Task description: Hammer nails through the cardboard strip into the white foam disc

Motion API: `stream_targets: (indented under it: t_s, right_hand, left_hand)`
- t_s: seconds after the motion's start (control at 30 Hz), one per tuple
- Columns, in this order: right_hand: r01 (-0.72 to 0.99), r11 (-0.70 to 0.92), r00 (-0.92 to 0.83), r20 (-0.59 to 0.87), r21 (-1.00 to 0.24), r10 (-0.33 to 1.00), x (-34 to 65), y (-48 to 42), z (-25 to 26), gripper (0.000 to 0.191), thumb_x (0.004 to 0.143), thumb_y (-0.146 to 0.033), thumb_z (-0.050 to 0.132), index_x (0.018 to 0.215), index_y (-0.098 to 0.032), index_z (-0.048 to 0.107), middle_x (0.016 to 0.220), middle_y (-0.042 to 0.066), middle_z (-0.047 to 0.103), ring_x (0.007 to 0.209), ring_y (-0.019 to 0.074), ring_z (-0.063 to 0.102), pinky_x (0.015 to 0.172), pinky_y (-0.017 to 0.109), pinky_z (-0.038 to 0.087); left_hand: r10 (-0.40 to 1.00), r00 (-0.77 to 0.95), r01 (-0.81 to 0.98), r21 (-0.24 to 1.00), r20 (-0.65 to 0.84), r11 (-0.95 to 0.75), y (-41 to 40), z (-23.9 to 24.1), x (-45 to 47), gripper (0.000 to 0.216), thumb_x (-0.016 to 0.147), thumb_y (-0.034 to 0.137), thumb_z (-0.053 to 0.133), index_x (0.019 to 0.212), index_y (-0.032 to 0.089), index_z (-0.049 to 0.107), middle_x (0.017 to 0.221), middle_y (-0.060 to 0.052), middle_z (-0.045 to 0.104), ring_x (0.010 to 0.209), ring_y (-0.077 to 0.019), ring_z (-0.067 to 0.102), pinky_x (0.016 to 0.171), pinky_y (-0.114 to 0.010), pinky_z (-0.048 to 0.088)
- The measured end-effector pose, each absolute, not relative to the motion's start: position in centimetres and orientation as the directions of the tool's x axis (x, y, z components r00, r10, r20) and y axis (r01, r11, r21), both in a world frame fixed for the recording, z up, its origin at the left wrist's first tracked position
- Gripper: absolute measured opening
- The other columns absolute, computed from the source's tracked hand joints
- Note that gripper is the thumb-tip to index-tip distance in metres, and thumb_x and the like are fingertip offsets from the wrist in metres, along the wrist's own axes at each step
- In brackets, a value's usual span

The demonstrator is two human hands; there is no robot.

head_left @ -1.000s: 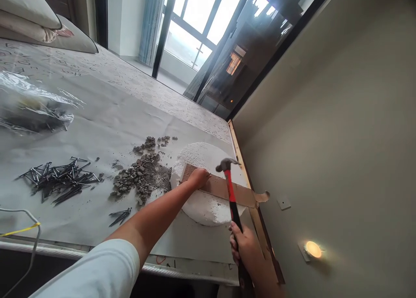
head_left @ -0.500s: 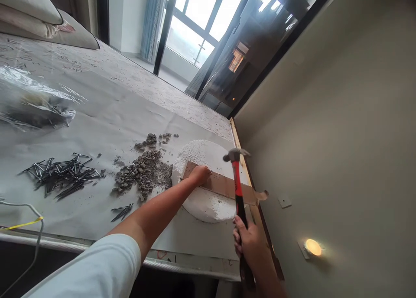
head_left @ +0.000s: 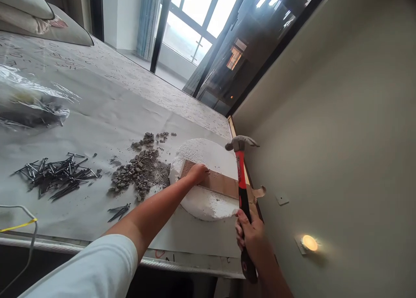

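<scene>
My right hand [head_left: 251,237] is wrapped round the black and red handle of a claw hammer [head_left: 241,170], its head raised above the brown strip. My left hand [head_left: 198,174] rests on that long brown strip [head_left: 221,183], fingers pinched. A small dark tip of a nail [head_left: 207,170] shows at the fingertips; most of it is hidden. Small holes or dots mark the strip's left end, and its right end has a curled flap. Under the strip lies a thick white round slab [head_left: 208,209] that looks like foam.
A pile of black nails [head_left: 61,174] and a few more nails [head_left: 118,212] lie left, near grey crumbled rubble [head_left: 139,170]. A clear plastic bag [head_left: 32,101] sits further left. Grey sheeting [head_left: 110,103] covers the surface. A wall [head_left: 325,129] rises close on the right.
My right hand has raised the hammer slightly, its head now higher and a little further right. My left hand stays on the strip; the whole view has shifted slightly.
</scene>
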State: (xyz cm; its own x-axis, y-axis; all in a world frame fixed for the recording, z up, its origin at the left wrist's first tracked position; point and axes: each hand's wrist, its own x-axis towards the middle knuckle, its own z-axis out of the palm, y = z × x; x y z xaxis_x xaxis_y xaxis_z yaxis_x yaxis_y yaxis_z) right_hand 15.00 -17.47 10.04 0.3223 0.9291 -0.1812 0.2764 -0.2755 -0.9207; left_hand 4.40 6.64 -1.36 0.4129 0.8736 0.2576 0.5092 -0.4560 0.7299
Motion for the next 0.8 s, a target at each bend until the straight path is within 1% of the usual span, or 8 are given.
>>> stream_targets:
  t_s: [0.07, 0.13, 0.23, 0.3, 0.43, 0.6, 0.67, 0.8]
  right_hand:
    - [0.270, -0.247, 0.327, -0.153, -0.931, 0.933, 15.0, -17.4, 11.0, 0.050, 0.071, -0.069, 0.047, 0.078, -0.020, 0.042, 0.047, -0.010, 0.031, 0.029, 0.0042, 0.025, 0.027, 0.019, 0.024]
    - [0.268, -0.244, 0.334, -0.148, -0.932, 0.931, 14.9, -17.5, 11.4, 0.050, 0.070, -0.070, 0.047, 0.078, -0.020, 0.042, 0.048, -0.010, 0.031, 0.030, 0.0041, 0.026, 0.028, 0.018, 0.024]
    - [0.254, -0.261, 0.334, -0.169, -0.931, 0.927, 14.7, -17.9, 11.1, 0.050, 0.070, -0.070, 0.047, 0.078, -0.020, 0.042, 0.048, -0.010, 0.030, 0.031, 0.0038, 0.024, 0.028, 0.018, 0.024]
    - [0.247, -0.261, 0.325, -0.174, -0.933, 0.930, 14.8, -18.1, 10.7, 0.050, 0.071, -0.069, 0.047, 0.078, -0.020, 0.043, 0.048, -0.010, 0.029, 0.032, 0.0039, 0.023, 0.029, 0.018, 0.023]
    - [0.300, -0.282, 0.333, -0.177, -0.911, 0.926, 15.2, -18.1, 9.0, 0.047, 0.072, -0.067, 0.048, 0.075, -0.020, 0.044, 0.047, -0.009, 0.030, 0.034, 0.0057, 0.027, 0.031, 0.019, 0.025]
    - [0.337, -0.461, 0.288, -0.376, -0.821, 0.881, 14.8, -17.7, 6.1, 0.047, 0.072, -0.066, 0.046, 0.072, -0.019, 0.043, 0.047, -0.008, 0.033, 0.033, 0.0067, 0.031, 0.032, 0.020, 0.028]
    - [0.333, -0.443, 0.300, -0.352, -0.832, 0.886, 14.8, -17.8, 6.3, 0.047, 0.073, -0.067, 0.044, 0.073, -0.020, 0.043, 0.047, -0.009, 0.032, 0.032, 0.0063, 0.029, 0.031, 0.020, 0.027]
    - [0.370, -0.318, 0.343, -0.190, -0.873, 0.920, 15.7, -17.8, 8.7, 0.046, 0.074, -0.066, 0.044, 0.074, -0.020, 0.044, 0.047, -0.008, 0.032, 0.034, 0.0063, 0.030, 0.032, 0.019, 0.025]
  left_hand:
    - [0.871, 0.413, 0.486, 0.744, 0.266, -0.458, 6.7, -1.1, 4.0, 0.019, 0.069, 0.026, 0.055, 0.075, 0.016, 0.070, 0.082, -0.008, 0.067, 0.080, -0.0199, 0.058, 0.072, -0.027, 0.042]
    - [0.907, 0.335, 0.410, 0.828, 0.255, -0.383, 6.8, -0.9, 3.5, 0.026, 0.071, 0.025, 0.048, 0.084, 0.016, 0.068, 0.084, -0.005, 0.067, 0.078, -0.0176, 0.058, 0.070, -0.026, 0.042]
    - [0.974, 0.155, 0.203, 0.959, 0.167, -0.197, 7.0, -0.8, 2.8, 0.029, 0.076, 0.024, 0.038, 0.087, 0.015, 0.063, 0.072, -0.004, 0.063, 0.065, -0.0139, 0.055, 0.060, -0.024, 0.042]
    - [0.990, 0.102, 0.085, 0.991, 0.099, -0.108, 7.2, -0.8, 2.6, 0.026, 0.077, 0.025, 0.034, 0.083, 0.015, 0.058, 0.062, -0.003, 0.058, 0.055, -0.0120, 0.049, 0.053, -0.024, 0.038]
    - [0.992, 0.124, -0.130, 0.991, 0.020, -0.004, 7.4, -0.4, 2.4, 0.013, 0.075, 0.024, 0.033, 0.068, 0.019, 0.043, 0.055, 0.000, 0.046, 0.046, -0.0091, 0.038, 0.045, -0.023, 0.031]
    - [0.989, 0.147, -0.264, 0.964, 0.000, 0.039, 7.3, 0.0, 2.2, 0.009, 0.071, 0.026, 0.034, 0.064, 0.021, 0.031, 0.055, 0.002, 0.038, 0.046, -0.0084, 0.035, 0.042, -0.022, 0.027]
    - [0.988, 0.156, -0.289, 0.956, -0.001, 0.046, 7.3, 0.0, 2.2, 0.009, 0.071, 0.026, 0.034, 0.064, 0.021, 0.031, 0.054, 0.002, 0.038, 0.046, -0.0083, 0.035, 0.042, -0.022, 0.026]
    - [0.990, 0.141, -0.287, 0.957, -0.001, 0.042, 7.5, -0.3, 2.3, 0.010, 0.071, 0.028, 0.036, 0.065, 0.020, 0.037, 0.056, 0.000, 0.042, 0.048, -0.0094, 0.038, 0.044, -0.024, 0.028]
